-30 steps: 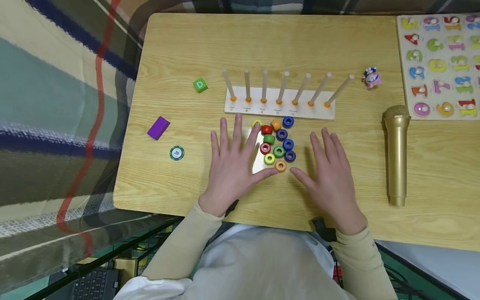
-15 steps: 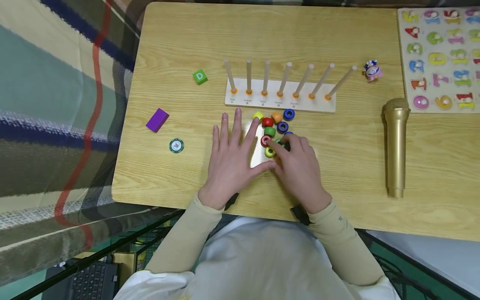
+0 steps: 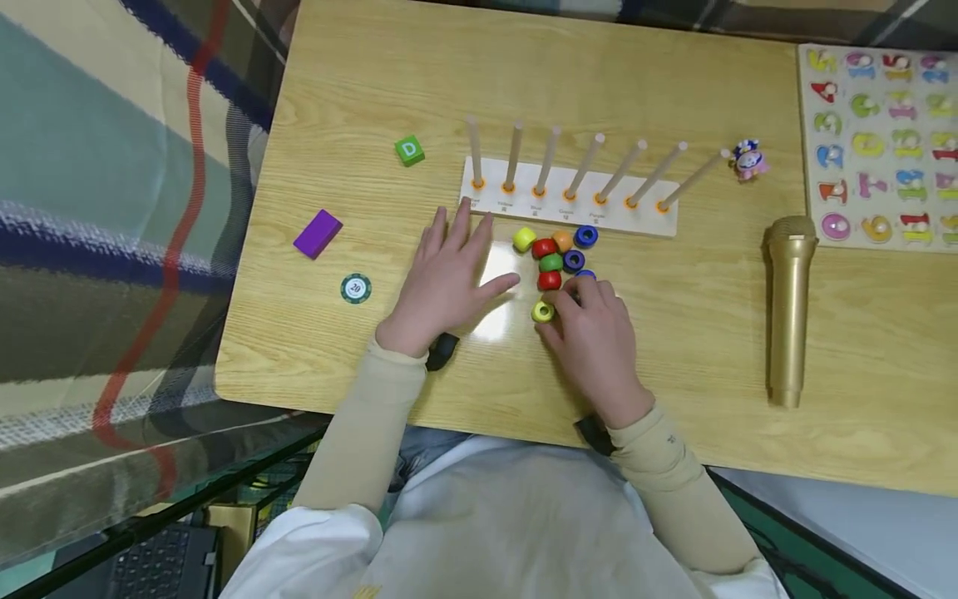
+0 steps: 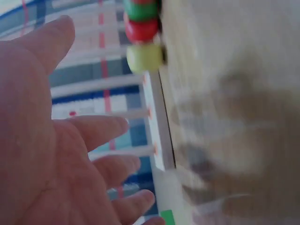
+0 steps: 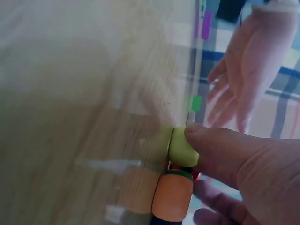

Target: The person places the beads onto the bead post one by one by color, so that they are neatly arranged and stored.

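The right hand (image 3: 595,333) sat just below the centre of the head view, curled over the cluster of coloured rings (image 3: 557,254), thumb and fingers pinching the yellow-green ring (image 3: 542,312) at the cluster's lower edge. A clean lift probably wanted a firm pinch — neighbours touched it. The left hand (image 3: 449,274), centre-left, lay spread and empty beside the peg board (image 3: 572,208).
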Tool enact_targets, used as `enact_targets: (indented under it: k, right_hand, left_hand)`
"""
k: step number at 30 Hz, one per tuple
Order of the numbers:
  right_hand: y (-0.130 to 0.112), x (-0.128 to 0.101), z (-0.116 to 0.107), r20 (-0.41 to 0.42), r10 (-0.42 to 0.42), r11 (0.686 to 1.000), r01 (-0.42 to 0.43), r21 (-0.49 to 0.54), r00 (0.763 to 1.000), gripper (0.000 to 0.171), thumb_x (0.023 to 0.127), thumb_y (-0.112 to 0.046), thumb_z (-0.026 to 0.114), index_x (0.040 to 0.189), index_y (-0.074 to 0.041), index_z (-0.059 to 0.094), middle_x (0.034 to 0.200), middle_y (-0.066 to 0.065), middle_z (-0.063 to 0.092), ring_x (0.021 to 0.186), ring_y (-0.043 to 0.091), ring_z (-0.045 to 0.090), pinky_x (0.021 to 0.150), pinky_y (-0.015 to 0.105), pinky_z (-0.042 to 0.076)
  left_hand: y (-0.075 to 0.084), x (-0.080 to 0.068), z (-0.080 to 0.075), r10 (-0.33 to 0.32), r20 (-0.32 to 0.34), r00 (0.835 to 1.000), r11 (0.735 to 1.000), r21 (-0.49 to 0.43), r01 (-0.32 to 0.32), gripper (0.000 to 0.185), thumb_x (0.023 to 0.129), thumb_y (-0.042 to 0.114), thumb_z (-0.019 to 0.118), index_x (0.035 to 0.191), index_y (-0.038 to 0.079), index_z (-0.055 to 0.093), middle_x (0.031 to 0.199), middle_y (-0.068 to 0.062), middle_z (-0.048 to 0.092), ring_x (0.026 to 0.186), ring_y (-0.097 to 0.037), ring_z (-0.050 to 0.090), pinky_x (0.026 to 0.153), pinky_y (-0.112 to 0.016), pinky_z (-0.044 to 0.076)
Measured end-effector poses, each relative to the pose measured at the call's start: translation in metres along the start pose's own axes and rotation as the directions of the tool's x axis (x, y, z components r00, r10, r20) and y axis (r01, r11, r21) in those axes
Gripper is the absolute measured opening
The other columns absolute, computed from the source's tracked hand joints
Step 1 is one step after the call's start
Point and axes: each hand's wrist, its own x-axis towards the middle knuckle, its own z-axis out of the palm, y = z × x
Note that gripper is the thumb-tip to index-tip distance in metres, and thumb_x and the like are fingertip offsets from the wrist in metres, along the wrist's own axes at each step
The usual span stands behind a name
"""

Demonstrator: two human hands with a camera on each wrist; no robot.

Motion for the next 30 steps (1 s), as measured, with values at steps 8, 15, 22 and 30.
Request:
enact_targets:
  k: [8, 15, 22, 30]
  right_hand:
    - [-0.022, 0.05, -0.031, -0.262, -0.055, 0.961, 0.122, 0.247, 0.963, 0.032, 0.09, -0.013, 0.078, 0.118, 0.001, 0.069, 0.112, 0.018, 0.071, 0.095, 0.035, 0.065, 0.087, 0.046, 0.052]
    - [-0.049, 0.134, -0.054, -0.348, 0.009, 0.943, 0.108, 0.314, 0.938, 0.034, 0.097, -0.022, 0.071, 0.124, -0.002, 0.066, 0.117, 0.013, 0.071, 0.09, 0.029, 0.062, 0.082, 0.033, 0.049]
    - [-0.055, 0.162, -0.045, -0.282, 0.031, 0.969, 0.04, 0.242, 0.959, 0.033, 0.097, -0.025, 0.071, 0.122, -0.004, 0.07, 0.113, 0.013, 0.072, 0.083, 0.026, 0.063, 0.08, 0.036, 0.052]
    - [-0.064, 0.169, -0.046, -0.246, -0.001, 0.989, 0.038, 0.145, 0.969, 0.034, 0.098, -0.03, 0.07, 0.127, -0.012, 0.071, 0.115, 0.01, 0.074, 0.089, 0.028, 0.067, 0.089, 0.046, 0.047]
  left_hand:
    - [-0.017, 0.016, -0.004, -0.011, 0.001, 1.0, 0.998, -0.067, 0.011, 0.075, 0.103, 0.058, 0.045, 0.163, 0.017, 0.027, 0.173, -0.009, 0.005, 0.159, -0.041, 0.005, 0.13, -0.056, 0.014]
    - [-0.023, 0.019, 0.007, 0.039, -0.039, 0.998, 0.998, -0.044, -0.041, 0.067, 0.105, 0.047, 0.048, 0.162, 0.015, 0.031, 0.173, -0.01, 0.012, 0.159, -0.038, 0.01, 0.133, -0.041, 0.006]
    - [-0.025, 0.018, 0.018, 0.08, -0.054, 0.995, 0.996, -0.029, -0.082, 0.066, 0.105, 0.045, 0.052, 0.161, 0.015, 0.033, 0.172, -0.011, 0.015, 0.159, -0.037, 0.011, 0.133, -0.042, 0.008]
    - [-0.028, 0.014, 0.013, 0.074, -0.094, 0.993, 0.996, -0.033, -0.077, 0.065, 0.104, 0.042, 0.054, 0.16, 0.014, 0.035, 0.172, -0.012, 0.018, 0.159, -0.036, 0.013, 0.133, -0.043, 0.011]
